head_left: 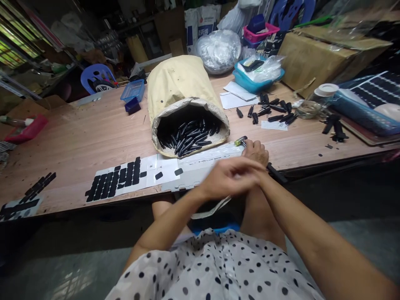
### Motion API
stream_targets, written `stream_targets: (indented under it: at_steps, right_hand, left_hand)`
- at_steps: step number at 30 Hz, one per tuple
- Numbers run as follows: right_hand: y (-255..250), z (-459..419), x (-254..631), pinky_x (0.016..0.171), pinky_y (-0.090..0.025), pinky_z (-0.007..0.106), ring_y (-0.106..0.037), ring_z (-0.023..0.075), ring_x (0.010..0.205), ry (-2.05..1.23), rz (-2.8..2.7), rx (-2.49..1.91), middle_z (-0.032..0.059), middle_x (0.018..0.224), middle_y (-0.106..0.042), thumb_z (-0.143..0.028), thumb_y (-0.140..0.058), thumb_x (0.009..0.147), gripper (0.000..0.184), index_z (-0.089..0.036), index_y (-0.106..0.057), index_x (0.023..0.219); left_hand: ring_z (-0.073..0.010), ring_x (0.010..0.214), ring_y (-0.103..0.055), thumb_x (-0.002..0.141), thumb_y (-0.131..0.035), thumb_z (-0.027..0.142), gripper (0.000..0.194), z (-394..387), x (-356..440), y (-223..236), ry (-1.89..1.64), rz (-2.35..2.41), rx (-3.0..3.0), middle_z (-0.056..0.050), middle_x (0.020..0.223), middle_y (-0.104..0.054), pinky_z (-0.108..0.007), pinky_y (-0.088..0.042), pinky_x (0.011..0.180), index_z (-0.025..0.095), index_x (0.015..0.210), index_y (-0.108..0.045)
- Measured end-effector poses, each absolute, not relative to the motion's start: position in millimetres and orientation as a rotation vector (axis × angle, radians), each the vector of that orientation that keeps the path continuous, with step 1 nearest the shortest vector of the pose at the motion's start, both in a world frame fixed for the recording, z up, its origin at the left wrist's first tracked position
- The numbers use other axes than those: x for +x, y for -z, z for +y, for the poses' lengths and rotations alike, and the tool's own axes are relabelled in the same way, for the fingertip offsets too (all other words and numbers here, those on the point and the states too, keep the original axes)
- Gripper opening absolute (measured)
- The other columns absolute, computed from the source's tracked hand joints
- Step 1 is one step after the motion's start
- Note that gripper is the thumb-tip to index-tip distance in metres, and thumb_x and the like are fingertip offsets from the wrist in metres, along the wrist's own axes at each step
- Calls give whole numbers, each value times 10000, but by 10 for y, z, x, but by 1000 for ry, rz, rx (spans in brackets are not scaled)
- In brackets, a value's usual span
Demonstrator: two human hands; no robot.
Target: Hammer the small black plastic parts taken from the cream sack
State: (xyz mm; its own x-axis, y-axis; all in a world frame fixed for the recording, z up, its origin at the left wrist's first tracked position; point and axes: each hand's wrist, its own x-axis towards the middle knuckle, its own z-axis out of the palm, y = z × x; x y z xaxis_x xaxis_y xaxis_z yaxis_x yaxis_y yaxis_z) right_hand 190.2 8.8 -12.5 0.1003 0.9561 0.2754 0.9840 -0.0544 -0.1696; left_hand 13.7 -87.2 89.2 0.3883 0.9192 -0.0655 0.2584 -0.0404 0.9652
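Observation:
My left hand crosses over my right wrist, its fingers stretched out and blurred; nothing shows in it. At the table's front edge, my right hand is closed with curled fingers. Beside its fingertips lies a small yellow-green and black piece, and what the fingers hold is hidden. A black bar-like part sticks out below that hand. Ahead, a large cream sack lies on its side, its mouth towards me, with many glossy black elongated pieces inside. A clear-covered pale strip runs along the edge.
White sheets carrying black rounded pads lie left along the edge. More black pieces are scattered at right, near a blue basket and a cardboard box. A blue tray stands left of the sack.

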Motion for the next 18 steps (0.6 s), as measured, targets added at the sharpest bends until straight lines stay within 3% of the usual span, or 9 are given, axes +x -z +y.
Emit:
stream_targets:
  at_steps: [4,7,12,18]
  right_hand:
    - [118,87,1878,715,-292,348,-478,275,944,146,-1898,-2060,163,1045,-573,-225,-409,954,343,-152,-618,1215]
    - [134,97,1877,711,-295,348,-483,277,942,147,-1892,-2061,157,1035,-568,-227,-388,958,346,-160,-617,1207]
    - [162,109,1894,716,-301,342,-474,276,944,152,-1909,-2076,154,1055,-556,-238,-403,951,343,-168,-604,1220]
    - [136,103,1885,713,-303,341,-478,268,939,163,-1912,-2094,150,1057,-564,-229,-371,963,343,-171,-603,1208]
  left_hand:
    - [-214,954,-619,877,-565,202,201,-275,-467,-772,-898,1952,1752,-60,981,-692,-367,-500,925,207,1001,-722]
    - [-267,1039,-597,824,-613,184,149,-40,-801,-608,-687,2323,1807,-74,1005,-679,-384,-500,924,230,918,-719]
    - [-322,1064,-574,775,-673,198,96,50,-887,-420,-453,2394,1869,-101,1015,-682,-434,-500,914,231,852,-719]
    - [-305,1059,-566,788,-702,254,30,56,-939,-464,-479,2363,1863,-76,996,-673,-410,-490,909,252,817,-708]
